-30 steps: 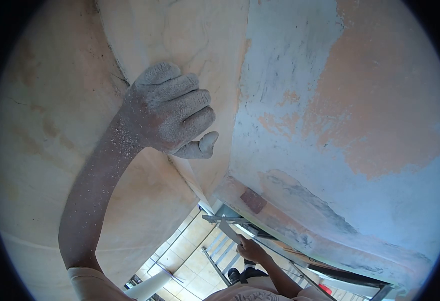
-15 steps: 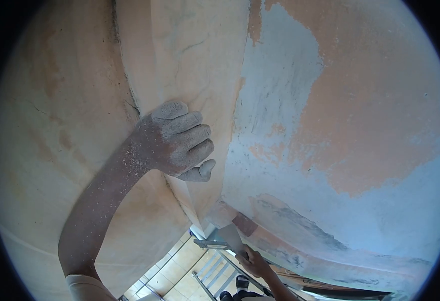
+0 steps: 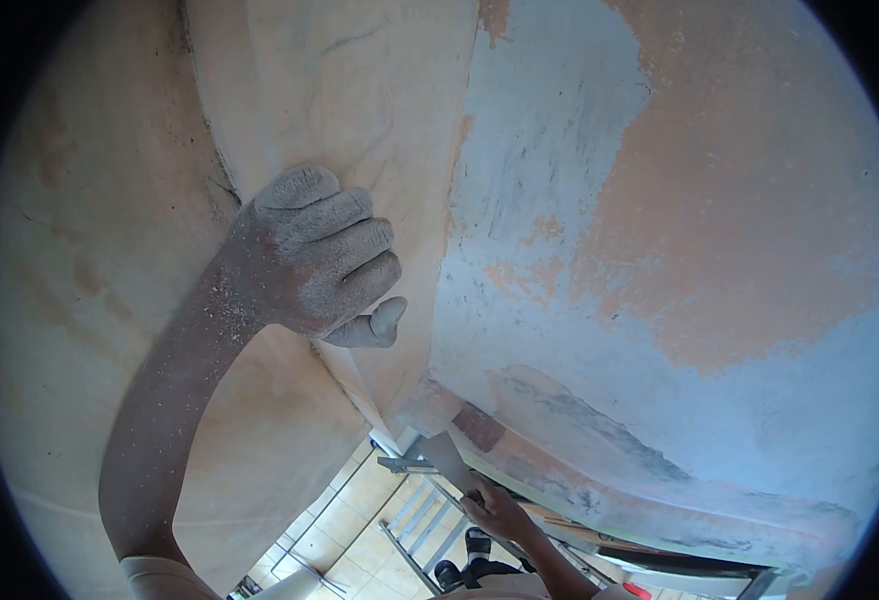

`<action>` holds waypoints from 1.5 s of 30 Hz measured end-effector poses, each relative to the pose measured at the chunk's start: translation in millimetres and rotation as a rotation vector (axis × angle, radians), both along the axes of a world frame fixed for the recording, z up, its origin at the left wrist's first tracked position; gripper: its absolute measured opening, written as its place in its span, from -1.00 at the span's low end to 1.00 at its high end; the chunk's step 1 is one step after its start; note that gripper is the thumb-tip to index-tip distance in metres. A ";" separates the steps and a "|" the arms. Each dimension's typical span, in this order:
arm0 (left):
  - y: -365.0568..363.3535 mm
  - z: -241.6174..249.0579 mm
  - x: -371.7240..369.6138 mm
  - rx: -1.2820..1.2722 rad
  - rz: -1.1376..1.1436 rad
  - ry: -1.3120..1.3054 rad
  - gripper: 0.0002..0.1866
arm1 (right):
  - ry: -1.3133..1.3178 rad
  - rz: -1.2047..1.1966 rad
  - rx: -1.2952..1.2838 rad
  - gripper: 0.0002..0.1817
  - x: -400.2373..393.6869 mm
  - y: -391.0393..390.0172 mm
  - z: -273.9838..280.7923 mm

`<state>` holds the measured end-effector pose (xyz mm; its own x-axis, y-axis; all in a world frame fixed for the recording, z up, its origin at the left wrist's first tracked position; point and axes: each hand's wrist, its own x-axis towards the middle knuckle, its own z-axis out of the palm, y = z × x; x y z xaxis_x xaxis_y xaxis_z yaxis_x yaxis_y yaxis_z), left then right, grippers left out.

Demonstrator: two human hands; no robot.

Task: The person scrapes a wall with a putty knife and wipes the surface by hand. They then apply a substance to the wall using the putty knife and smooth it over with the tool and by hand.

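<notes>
My left hand (image 3: pixel 324 255), coated in pale dust, is curled with its knuckles toward me against the beige wall strip (image 3: pixel 359 110) near the corner. Its fingers are bent; whatever lies under them is hidden. Lower down, my right hand (image 3: pixel 500 512) is wrapped round the handle of a scraper (image 3: pixel 446 459) with a flat, broad grey blade, which points up and left near the bottom of the wall. To the right, the wall (image 3: pixel 549 130) shows bluish-white areas beside peach patches.
A metal ladder (image 3: pixel 421 530) stands below on a tiled floor (image 3: pixel 344 520). My feet in dark sandals (image 3: pixel 477 545) show at the bottom. A dark crack (image 3: pixel 209 140) runs down the left wall. A red object (image 3: pixel 636 591) lies at the bottom edge.
The view has shifted, so the walls and my left hand appear further left and slightly higher. The scraper blade is tilted more to the left, still in my right hand.
</notes>
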<state>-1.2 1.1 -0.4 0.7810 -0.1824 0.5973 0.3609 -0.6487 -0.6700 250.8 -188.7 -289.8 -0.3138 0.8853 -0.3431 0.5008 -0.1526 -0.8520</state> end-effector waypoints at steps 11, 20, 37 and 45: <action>0.3 1.5 -1.1 0.036 -0.002 0.028 -0.78 | -0.002 0.011 0.054 -0.56 0.2 2.9 -7.0; -3.0 2.0 -2.2 0.008 0.050 0.053 -0.76 | 0.462 -0.282 0.264 -0.87 -17.9 41.1 18.7; -6.2 6.7 -0.2 -0.004 0.030 0.040 -0.79 | 0.827 -0.445 0.592 -0.87 -70.0 155.0 174.3; -4.4 4.0 0.0 -0.017 0.020 0.024 -0.79 | 0.860 -0.400 0.577 -0.87 -76.1 155.8 163.6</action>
<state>-1.2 -3.4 3.7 0.7984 -0.1568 0.5813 0.3581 -0.6525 -0.6678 174.7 -32.9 -126.2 0.0948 0.9327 0.3480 -0.2884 0.3603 -0.8871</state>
